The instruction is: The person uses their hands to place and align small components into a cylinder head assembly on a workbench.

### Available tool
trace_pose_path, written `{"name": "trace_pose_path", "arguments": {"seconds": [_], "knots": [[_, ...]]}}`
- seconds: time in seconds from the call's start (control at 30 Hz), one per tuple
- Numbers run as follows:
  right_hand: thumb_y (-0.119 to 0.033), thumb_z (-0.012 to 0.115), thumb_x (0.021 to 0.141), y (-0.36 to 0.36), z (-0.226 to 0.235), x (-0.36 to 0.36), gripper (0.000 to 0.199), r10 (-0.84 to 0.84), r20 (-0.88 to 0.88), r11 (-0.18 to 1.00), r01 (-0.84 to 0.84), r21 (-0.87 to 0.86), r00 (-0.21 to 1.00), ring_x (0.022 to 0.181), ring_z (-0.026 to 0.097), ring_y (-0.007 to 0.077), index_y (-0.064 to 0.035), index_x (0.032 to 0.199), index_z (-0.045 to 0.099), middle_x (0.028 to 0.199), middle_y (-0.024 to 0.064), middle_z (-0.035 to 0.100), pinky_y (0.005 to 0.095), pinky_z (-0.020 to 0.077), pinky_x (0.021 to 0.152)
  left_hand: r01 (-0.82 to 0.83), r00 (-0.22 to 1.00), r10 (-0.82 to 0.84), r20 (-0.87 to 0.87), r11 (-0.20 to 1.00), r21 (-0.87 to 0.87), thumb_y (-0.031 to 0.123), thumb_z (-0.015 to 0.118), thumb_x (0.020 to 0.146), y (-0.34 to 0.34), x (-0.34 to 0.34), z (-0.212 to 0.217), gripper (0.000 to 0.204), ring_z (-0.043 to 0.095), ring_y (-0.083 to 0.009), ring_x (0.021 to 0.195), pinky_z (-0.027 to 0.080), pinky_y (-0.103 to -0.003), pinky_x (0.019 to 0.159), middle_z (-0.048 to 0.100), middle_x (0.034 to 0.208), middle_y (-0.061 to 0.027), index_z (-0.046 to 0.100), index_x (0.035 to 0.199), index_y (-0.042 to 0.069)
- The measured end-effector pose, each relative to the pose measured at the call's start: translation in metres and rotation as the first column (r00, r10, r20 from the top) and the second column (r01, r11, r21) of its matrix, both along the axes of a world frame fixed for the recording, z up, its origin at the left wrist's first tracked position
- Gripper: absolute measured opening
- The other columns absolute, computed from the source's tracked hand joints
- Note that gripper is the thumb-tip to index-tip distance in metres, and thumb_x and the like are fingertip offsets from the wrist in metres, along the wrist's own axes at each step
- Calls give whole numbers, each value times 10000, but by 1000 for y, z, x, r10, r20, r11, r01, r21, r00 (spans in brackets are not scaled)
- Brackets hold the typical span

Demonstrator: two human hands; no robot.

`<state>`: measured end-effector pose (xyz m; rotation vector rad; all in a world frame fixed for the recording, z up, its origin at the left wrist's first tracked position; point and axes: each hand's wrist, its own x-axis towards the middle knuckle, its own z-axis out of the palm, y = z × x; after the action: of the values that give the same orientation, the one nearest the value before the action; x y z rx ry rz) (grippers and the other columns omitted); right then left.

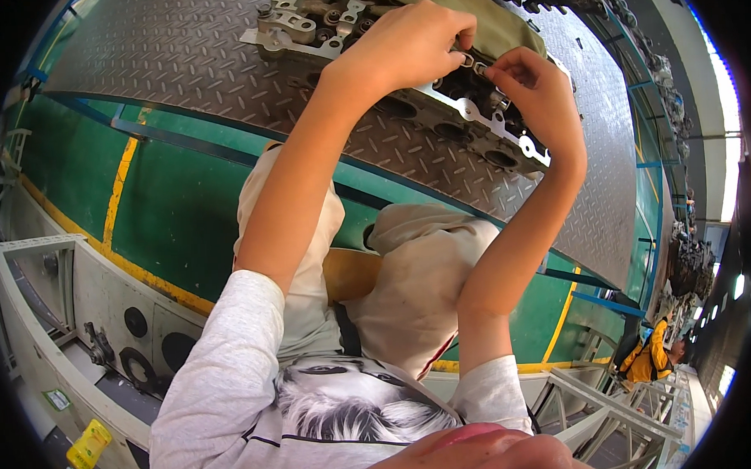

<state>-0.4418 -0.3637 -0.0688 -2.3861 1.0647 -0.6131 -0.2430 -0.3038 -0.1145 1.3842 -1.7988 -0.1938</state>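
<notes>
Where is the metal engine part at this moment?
In the head view, the engine part lies at top centre on the patterned tabletop, beneath the left hand and right hand, next to the olive cloth.

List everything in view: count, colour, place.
engine casting: one, grey, upper centre
small metal pieces: at least two, silver, over casting
cover: one, olive, top centre
tabletop: one, grey, beneath casting
floor: one, green, yellow lines, below tabletop
frames: several, pale grey, lower corners
container: one, yellow, lower left
worker: one, yellow jacket, lower right
machine parts: many, dark, right edge
shirt: one, grey, bottom
trousers: one, beige, centre
left hand: one, bare, upper centre
right hand: one, bare, upper right
</notes>
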Motion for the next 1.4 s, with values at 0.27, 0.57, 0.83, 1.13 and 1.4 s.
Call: {"name": "trace_pose_path", "arguments": {"seconds": [0.27,0.57,0.83,1.13,1.4], "knots": [[-153,748,887,0,-2,5,192,-23,127,1000,22,12,992,623,489,80,27,900,681,664,18,596,260,418,577,4,999,-3,-33,1000,6,156,705,863,-4,-8,-3,183,530,-233,569,429,-380,585,545,610,-84,602,922,17],[-142,750,880,-5,-7,4,186,-33,37,999,32,26,999,620,490,80,28,880,673,661,11,589,259,414,576,-21,1000,21,-23,999,-27,136,677,874,-6,-6,-8,150,539,-259,567,436,-387,589,566,615,-103,617,929,10],[-188,773,865,-6,-4,-3,227,-100,8,995,100,8,995,600,481,80,23,879,690,660,13,597,265,410,567,-65,998,64,-15,996,-60,167,687,865,-5,2,-7,177,526,-252,553,436,-388,585,549,600,-100,649,949,16],[-237,799,848,-3,-4,5,288,-140,-56,990,139,-12,989,569,447,78,26,825,685,624,12,584,266,381,526,-68,997,75,13,953,-295,191,708,868,-13,-4,-15,210,550,-260,604,447,-391,608,553,646,-100,658,956,7],[-290,833,816,0,3,3,353,-256,-48,966,255,-37,965,548,446,76,26,785,680,594,2,569,266,375,514,-100,992,103,-74,994,39,189,739,848,-4,-2,1,202,519,-225,576,412,-383,566,519,618,-80,678,927,13]]}}
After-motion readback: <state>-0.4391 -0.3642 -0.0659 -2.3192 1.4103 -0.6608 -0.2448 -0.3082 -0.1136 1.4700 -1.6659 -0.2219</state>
